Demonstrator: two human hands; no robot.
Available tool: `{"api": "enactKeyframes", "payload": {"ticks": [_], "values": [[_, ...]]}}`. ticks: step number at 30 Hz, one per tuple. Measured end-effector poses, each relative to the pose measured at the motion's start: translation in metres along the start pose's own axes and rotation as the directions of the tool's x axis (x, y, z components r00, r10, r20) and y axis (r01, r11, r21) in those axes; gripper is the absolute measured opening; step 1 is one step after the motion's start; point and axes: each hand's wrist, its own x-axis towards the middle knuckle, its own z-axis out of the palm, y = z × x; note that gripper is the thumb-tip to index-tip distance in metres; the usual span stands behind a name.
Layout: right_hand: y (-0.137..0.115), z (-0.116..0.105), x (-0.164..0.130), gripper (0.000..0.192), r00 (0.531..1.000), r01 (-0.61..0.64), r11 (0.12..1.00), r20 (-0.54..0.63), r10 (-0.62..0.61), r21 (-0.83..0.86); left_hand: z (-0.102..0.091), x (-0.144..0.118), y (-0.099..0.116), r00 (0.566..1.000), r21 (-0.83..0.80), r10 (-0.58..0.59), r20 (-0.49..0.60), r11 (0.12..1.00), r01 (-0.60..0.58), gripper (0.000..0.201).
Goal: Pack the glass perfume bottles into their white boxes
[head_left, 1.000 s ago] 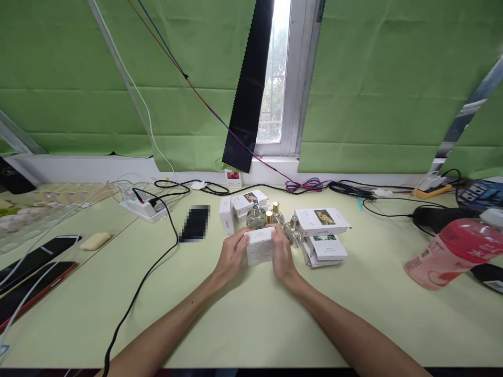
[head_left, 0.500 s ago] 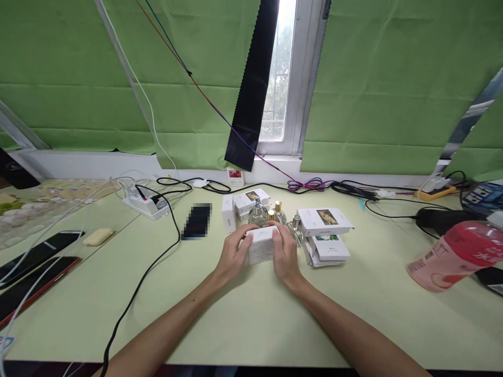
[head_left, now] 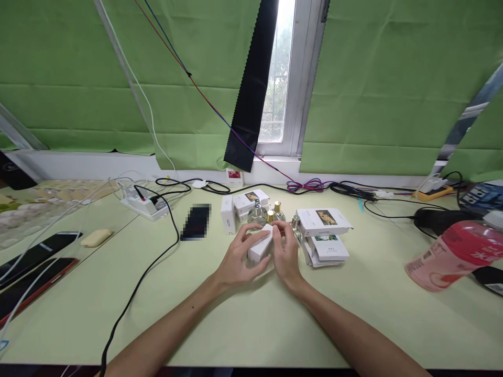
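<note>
Box of white printed cardboard (head_left: 257,252) is slanted over the pale green tabletop (head_left: 236,330). From where I stand, the left hand (head_left: 240,262), partly spread, grips it between thumb and fingers; the right hand (head_left: 286,256) curls at its right end, its hold unclear. Just beyond are gold- and silver-capped clear glass bottles (head_left: 255,215), with stacked flat white boxes (head_left: 326,228) rightward.

- Box (head_left: 260,249): part hidden by left hand (head_left: 240,257) and right hand (head_left: 286,255).
- Bottles (head_left: 257,212) behind the hands: partly hidden.
- Black thing (head_left: 196,222) left of hands: blurry squares.
</note>
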Motion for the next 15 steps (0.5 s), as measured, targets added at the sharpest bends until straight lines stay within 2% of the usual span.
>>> {"api": "enactKeyframes", "payload": {"ticks": [6,11,15], "values": [[-0.0020,0.0000,0.0003,0.029,1.000,-0.014,1.000,0.007,0.014,-0.011,0.0046,-0.0037,0.0001,1.000,0.001,0.008,-0.016,1.000,-0.008,0.046],[-0.0031,0.0000,0.0005,0.033,0.999,-0.030,0.999,0.020,0.030,-0.012,0.0089,-0.0056,0.0048,0.992,0.058,0.039,-0.121,0.998,-0.033,0.042],[-0.0032,0.0017,-0.0015,0.036,0.997,-0.019,1.000,0.076,0.019,0.000,0.0096,-0.0059,0.0073,0.982,0.108,0.051,-0.179,0.994,-0.032,0.041]]}}
